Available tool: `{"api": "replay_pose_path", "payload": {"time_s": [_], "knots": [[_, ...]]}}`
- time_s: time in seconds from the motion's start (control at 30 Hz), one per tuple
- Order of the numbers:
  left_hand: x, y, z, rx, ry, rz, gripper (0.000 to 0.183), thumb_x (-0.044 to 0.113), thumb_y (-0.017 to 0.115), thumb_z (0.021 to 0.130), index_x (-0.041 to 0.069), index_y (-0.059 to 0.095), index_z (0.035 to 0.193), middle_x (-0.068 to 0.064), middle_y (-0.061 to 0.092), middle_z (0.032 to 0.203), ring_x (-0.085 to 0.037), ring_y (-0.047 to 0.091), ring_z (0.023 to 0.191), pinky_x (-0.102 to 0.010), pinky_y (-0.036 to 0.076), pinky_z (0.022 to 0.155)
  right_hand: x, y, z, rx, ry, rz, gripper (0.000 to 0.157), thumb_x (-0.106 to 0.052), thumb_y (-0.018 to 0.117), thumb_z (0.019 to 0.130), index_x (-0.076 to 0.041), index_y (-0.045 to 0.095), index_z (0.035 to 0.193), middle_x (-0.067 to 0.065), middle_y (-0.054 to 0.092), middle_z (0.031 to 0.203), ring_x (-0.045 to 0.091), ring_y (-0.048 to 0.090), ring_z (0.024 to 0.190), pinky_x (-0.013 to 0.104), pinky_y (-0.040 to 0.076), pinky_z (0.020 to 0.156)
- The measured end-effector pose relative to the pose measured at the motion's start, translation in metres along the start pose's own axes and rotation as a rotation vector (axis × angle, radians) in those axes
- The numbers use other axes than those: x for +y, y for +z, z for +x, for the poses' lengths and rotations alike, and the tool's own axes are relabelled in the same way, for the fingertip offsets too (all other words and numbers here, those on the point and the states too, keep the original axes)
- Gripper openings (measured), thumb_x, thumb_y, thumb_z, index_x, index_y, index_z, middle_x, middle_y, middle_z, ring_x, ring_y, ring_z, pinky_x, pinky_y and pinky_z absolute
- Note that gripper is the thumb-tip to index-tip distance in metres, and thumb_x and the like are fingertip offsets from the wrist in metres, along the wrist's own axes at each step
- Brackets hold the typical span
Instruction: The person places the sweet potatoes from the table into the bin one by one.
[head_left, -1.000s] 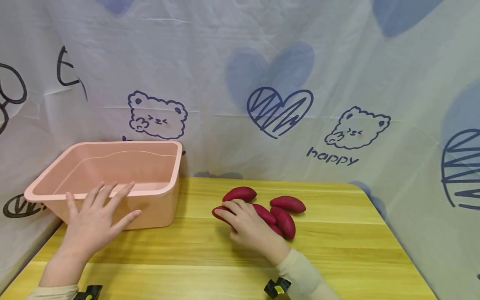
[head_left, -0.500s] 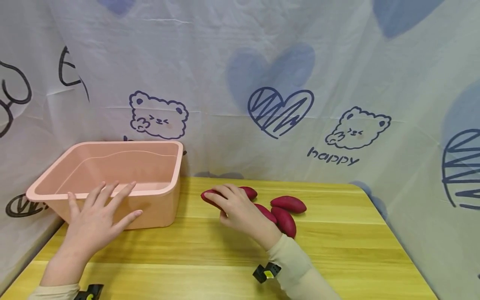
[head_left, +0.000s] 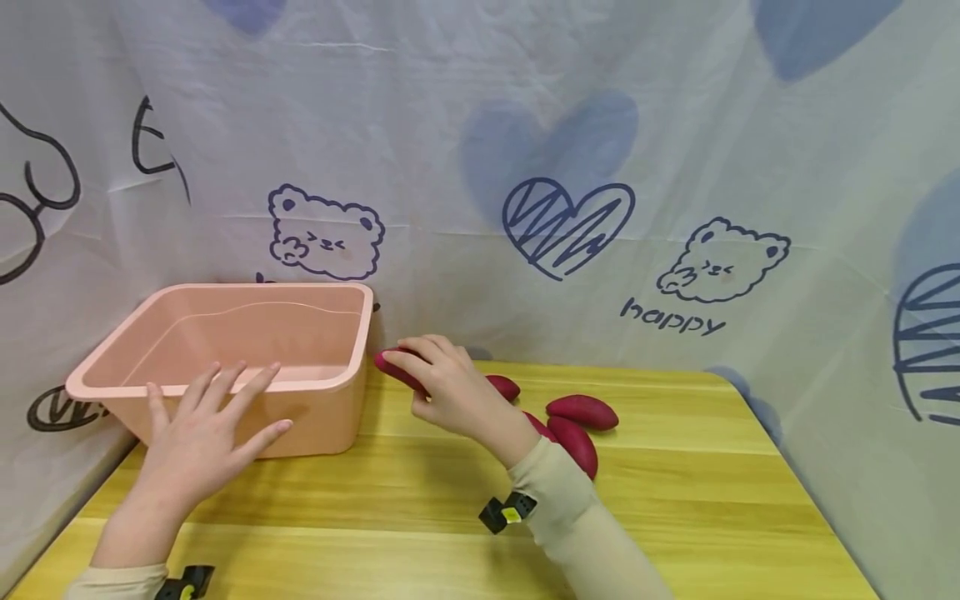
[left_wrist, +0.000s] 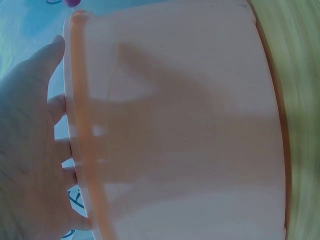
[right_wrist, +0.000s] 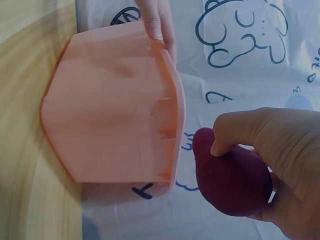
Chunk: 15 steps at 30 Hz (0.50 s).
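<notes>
My right hand (head_left: 461, 396) grips a dark red sweet potato (head_left: 399, 371) just right of the pink plastic tub (head_left: 330, 419). Seen from the right wrist, the thumb and fingers wrap this sweet potato (right_wrist: 230, 182), which is held up off the table beside the tub's rim. With fingers spread, my left hand (head_left: 197, 450) rests on the near rim of the tub. Its thumb and fingertips touch that rim in the left wrist view. Several more sweet potatoes (head_left: 582, 412) lie on the table behind and right of my right forearm, some partly hidden by it.
The yellow wood-grain table (head_left: 697, 492) carries everything. The tub stands at its left end, against a pale printed cloth (head_left: 442, 275) that hangs along the back and sides. Inside the tub, the visible part of the floor shows nothing lying there.
My right hand has lifted one sweet potato from the group and carried it left and away from me, close to the tub. The left hand stays on the rim.
</notes>
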<state>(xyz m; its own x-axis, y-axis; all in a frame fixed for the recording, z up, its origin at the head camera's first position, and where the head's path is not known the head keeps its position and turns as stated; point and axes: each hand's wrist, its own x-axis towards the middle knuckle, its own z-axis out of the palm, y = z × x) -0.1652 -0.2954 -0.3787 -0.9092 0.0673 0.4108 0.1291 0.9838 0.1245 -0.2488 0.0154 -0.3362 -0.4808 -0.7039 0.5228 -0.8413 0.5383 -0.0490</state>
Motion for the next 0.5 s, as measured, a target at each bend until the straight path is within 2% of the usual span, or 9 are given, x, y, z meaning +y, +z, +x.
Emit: {"api": "replay_pose_path", "payload": {"time_s": [0.23, 0.5], "knots": [[0.002, 0.001, 0.001, 0.013, 0.002, 0.004, 0.077, 0.064, 0.055, 0.088, 0.044, 0.020, 0.153, -0.017, 0.035, 0.153, -0.042, 0.023, 0.143, -0.070, -0.023, 0.107, -0.004, 0.000, 0.019, -0.001, 0.013, 0.026, 0.054, -0.013, 0.071, 0.081, -0.020, 0.059, 0.134, 0.004, 0.058, 0.136, 0.022, 0.051, 0.124, 0.042, 0.049, 0.100], [0.001, 0.001, 0.000, 0.008, 0.003, 0.010, 0.077, 0.064, 0.056, 0.088, 0.043, 0.020, 0.153, -0.018, 0.036, 0.152, -0.044, 0.024, 0.141, -0.072, -0.023, 0.106, -0.011, 0.011, 0.043, -0.013, 0.021, 0.030, 0.052, -0.016, 0.068, 0.084, -0.022, 0.058, 0.135, 0.002, 0.056, 0.139, 0.021, 0.049, 0.127, 0.039, 0.049, 0.100]]}}
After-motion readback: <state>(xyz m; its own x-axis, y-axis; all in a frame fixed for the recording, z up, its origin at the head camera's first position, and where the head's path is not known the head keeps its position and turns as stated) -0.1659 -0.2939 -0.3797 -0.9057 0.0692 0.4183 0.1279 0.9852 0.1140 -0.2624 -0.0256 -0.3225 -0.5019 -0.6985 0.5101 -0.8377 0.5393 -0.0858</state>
